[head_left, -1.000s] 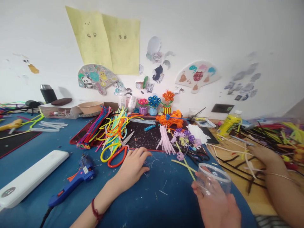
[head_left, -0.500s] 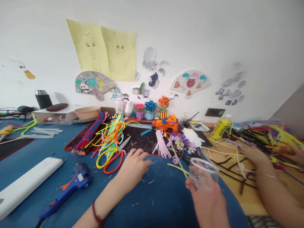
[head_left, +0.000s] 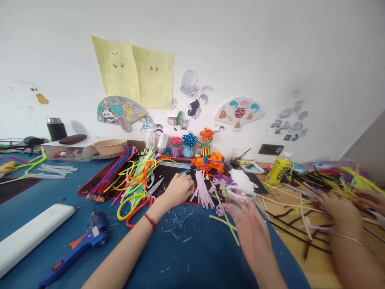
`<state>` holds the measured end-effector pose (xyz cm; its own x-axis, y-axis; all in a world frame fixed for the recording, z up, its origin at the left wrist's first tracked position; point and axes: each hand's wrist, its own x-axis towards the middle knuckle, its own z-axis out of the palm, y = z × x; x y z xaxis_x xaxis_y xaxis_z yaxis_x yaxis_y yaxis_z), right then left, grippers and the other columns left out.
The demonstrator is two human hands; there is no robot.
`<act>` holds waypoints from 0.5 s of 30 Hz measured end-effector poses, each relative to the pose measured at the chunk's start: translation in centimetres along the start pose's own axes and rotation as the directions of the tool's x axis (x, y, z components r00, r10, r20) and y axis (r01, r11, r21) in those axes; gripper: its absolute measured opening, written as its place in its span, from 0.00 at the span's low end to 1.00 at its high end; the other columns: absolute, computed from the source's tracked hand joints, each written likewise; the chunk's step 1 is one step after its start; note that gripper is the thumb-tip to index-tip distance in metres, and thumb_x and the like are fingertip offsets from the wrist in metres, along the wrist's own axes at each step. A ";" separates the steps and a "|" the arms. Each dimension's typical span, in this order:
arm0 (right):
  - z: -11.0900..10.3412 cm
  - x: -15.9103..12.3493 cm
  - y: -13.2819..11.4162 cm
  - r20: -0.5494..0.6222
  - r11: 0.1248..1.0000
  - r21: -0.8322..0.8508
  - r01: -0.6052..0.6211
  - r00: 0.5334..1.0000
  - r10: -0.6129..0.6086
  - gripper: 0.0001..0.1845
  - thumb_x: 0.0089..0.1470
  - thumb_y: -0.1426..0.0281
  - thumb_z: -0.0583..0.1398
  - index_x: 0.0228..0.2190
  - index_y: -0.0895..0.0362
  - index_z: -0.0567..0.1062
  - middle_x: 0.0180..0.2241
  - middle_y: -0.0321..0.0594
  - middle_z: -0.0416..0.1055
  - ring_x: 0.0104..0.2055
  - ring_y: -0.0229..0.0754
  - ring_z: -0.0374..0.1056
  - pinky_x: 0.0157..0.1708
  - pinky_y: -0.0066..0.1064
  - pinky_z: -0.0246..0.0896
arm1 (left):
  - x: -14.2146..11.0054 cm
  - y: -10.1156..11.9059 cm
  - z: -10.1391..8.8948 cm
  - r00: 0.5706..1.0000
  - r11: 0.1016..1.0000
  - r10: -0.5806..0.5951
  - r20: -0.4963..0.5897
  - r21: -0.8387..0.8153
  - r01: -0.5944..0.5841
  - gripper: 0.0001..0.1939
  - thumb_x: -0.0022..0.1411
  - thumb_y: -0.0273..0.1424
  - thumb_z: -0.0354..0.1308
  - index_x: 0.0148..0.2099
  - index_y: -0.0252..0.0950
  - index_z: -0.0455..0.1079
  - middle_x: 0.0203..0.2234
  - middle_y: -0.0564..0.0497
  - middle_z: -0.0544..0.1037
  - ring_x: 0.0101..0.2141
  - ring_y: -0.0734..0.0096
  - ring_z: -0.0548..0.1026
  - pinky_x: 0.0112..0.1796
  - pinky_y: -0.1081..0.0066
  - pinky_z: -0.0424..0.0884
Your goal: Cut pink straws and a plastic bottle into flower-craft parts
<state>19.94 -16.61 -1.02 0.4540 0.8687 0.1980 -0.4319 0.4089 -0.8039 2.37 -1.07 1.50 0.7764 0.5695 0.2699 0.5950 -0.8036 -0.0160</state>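
My left hand (head_left: pixel 180 187) reaches over the front edge of the dark mat, fingers curled down and close together. Its fingertips are turned away, so anything in them is hidden. Just behind it lies a small teal object (head_left: pixel 185 171), and to its right a bundle of pale lilac pipe cleaners (head_left: pixel 203 190). Scissors (head_left: pixel 135 205) with red and yellow handles lie to its left. My right hand (head_left: pixel 245 216) grips a clear plastic cup (head_left: pixel 240 194) from below, held above the table's right side. Purple pipe-cleaner flowers (head_left: pixel 221 182) lie beyond the cup.
A blue glue gun (head_left: pixel 87 239) and a long white case (head_left: pixel 33 233) lie on the left. Colourful pipe cleaners (head_left: pixel 141 168) are heaped on the mat. Potted pipe-cleaner flowers (head_left: pixel 189 144) stand by the wall. At right, another person's hands (head_left: pixel 341 208) work near a yellow bottle (head_left: pixel 278 168).
My left hand has moved forward onto the mat, its fingers now curled closer together. My right hand has shifted slightly left and up with the cup. The view has tilted up a little.
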 end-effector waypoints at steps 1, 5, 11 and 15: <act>0.9 0.7 -0.1 0.020 1.000 0.011 0.009 1.000 -0.009 0.24 0.49 0.57 0.64 0.47 0.52 0.72 0.45 0.43 0.73 0.45 0.48 0.71 0.47 0.43 0.65 | -0.2 -0.2 -0.2 1.000 1.000 0.011 0.008 -0.001 -0.011 0.05 0.62 0.27 0.54 0.34 0.36 0.69 0.34 0.49 0.72 0.40 0.62 0.68 0.39 0.64 0.58; 4.5 3.9 0.6 0.105 0.996 0.073 0.059 0.992 -0.066 0.20 0.50 0.59 0.65 0.43 0.55 0.72 0.42 0.43 0.73 0.45 0.46 0.70 0.48 0.43 0.65 | 0.0 -0.1 0.6 0.996 0.997 0.078 0.036 -0.004 -0.078 0.02 0.59 0.28 0.59 0.37 0.37 0.70 0.37 0.49 0.72 0.41 0.63 0.68 0.40 0.65 0.58; 8.4 7.2 1.8 0.222 0.993 0.114 0.015 0.974 -0.041 0.22 0.51 0.60 0.65 0.46 0.56 0.70 0.47 0.45 0.71 0.50 0.47 0.68 0.54 0.44 0.61 | 0.7 0.0 1.6 0.993 0.993 0.115 -0.010 0.001 -0.115 0.07 0.64 0.29 0.53 0.33 0.35 0.69 0.34 0.49 0.73 0.39 0.64 0.68 0.38 0.65 0.59; 9.8 9.3 3.0 0.204 0.987 0.160 0.005 0.978 -0.038 0.23 0.48 0.60 0.67 0.44 0.55 0.71 0.47 0.43 0.72 0.50 0.47 0.69 0.55 0.43 0.60 | 0.7 -0.3 1.1 0.994 0.994 0.106 -0.018 -0.003 -0.106 0.09 0.65 0.29 0.50 0.33 0.35 0.68 0.33 0.49 0.72 0.37 0.64 0.68 0.38 0.65 0.59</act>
<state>15.22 -4.54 3.93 0.3013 0.8913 0.3388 -0.5487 0.4527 -0.7029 2.96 -0.28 0.68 0.8314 0.4778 0.2837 0.5085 -0.8600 -0.0419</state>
